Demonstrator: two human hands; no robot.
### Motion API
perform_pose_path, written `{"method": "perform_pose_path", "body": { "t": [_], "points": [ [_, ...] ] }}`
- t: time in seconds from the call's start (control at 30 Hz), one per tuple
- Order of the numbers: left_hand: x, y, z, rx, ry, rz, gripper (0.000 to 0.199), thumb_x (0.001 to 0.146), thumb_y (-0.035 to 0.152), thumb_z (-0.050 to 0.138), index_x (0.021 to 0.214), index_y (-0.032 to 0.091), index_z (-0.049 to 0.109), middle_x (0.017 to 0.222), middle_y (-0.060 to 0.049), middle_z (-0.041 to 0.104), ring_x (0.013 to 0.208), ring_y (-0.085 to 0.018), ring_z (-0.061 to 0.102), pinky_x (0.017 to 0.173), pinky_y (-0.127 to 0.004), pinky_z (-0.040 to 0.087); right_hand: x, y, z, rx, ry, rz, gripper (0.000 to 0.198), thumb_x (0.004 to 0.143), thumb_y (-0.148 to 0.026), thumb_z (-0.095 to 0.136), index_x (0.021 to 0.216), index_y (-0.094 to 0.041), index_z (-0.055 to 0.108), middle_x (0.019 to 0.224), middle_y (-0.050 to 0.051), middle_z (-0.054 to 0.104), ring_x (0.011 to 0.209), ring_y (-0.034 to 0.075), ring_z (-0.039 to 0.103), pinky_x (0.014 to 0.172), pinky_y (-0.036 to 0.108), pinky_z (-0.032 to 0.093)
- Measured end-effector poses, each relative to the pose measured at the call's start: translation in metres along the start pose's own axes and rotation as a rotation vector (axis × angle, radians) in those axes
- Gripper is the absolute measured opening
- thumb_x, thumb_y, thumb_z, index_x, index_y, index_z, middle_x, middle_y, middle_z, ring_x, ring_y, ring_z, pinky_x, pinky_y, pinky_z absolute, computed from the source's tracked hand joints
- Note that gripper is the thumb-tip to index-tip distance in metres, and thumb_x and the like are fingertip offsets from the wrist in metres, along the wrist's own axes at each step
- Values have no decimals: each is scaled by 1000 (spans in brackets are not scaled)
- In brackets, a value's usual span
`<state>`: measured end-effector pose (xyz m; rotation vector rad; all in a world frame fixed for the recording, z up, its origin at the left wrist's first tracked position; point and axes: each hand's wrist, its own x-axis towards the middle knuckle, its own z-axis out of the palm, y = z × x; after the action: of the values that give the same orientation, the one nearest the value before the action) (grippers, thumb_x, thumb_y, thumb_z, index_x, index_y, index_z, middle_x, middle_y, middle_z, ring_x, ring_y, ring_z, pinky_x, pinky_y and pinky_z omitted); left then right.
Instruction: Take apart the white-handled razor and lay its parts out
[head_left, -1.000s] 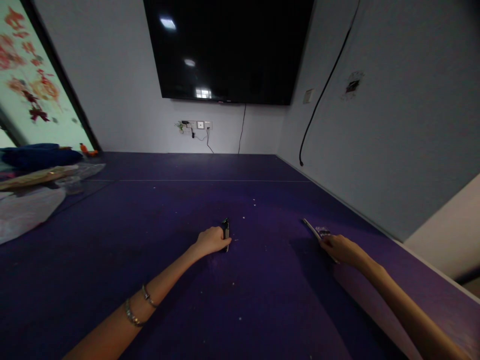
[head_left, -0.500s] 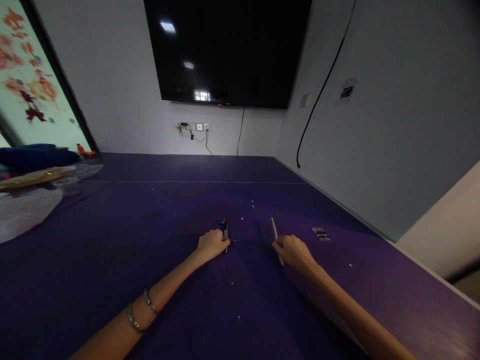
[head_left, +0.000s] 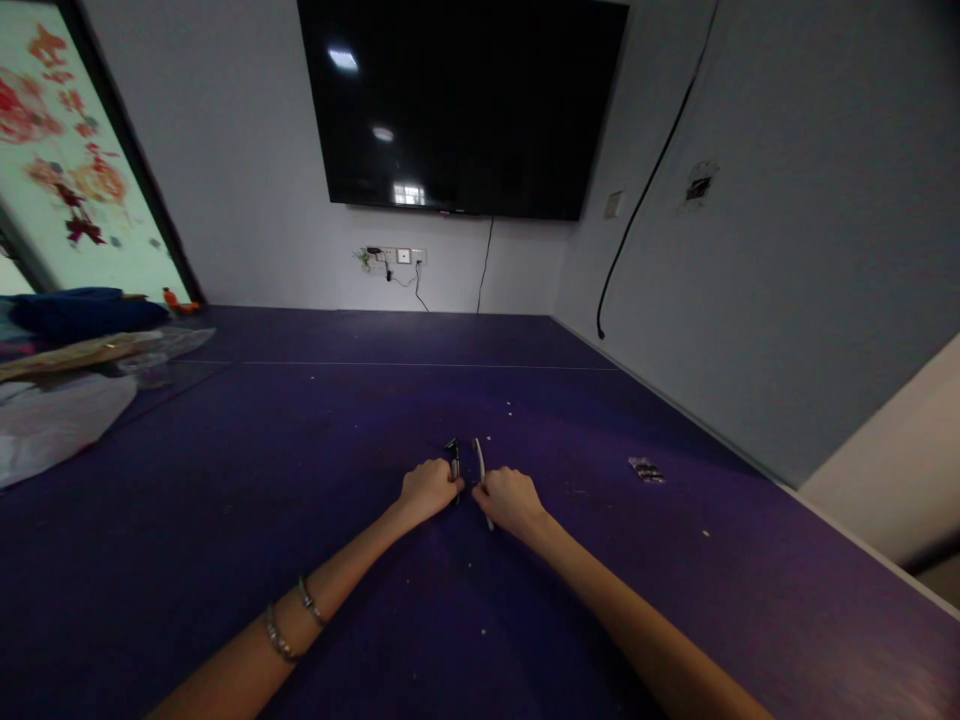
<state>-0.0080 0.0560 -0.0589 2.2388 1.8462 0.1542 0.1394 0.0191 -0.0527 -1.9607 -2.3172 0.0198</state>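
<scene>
My left hand is closed around a slim grey-and-black tool, held upright. Its black angled head looks like a razor's, but it is too small to be sure. Just to the right, my right hand pinches a thin, slightly curved whitish stick around its middle. One end of the stick points away from me and the other shows below my fingers. A narrow gap separates the two hands, low over the purple tabletop.
A small clear packet with dark pieces lies to the right. Tiny pale bits dot the tabletop. Plastic bags and dark blue cloth are piled at left. A black cable hangs by the right wall, and a television is mounted ahead.
My right hand has moved left with the whitish stick, close beside my left hand. The left hand keeps its grip and has barely moved. The view has shifted slightly.
</scene>
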Motion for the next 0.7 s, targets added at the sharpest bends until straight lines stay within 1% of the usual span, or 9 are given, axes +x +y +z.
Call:
{"method": "perform_pose_path", "body": {
  "t": [0.13,0.43,0.7],
  "points": [
    [0,0,1,-1,-1,1,31,79,42,48,83,19,68,88,-11,70,86,-26,65,70,-33,48,2,-2,1,2,-3,32,36,85,-31,40,88,-11,70,89,16,70,84,26,66,72,30,48],
    [-1,1,-1,0,-9,-5,29,79,41,49,83,19,68,89,-11,70,88,-27,65,71,-33,48,6,-7,2,25,4,9,37,86,-30,39,87,-10,70,88,17,69,84,29,66,70,34,49],
    [-4,3,-4,4,-17,5,28,79,41,49,81,20,68,89,-10,70,89,-25,65,71,-31,46,5,-6,1,20,-8,-4,36,87,-32,39,89,-10,69,89,17,69,84,27,66,72,33,48]
  ]
}}
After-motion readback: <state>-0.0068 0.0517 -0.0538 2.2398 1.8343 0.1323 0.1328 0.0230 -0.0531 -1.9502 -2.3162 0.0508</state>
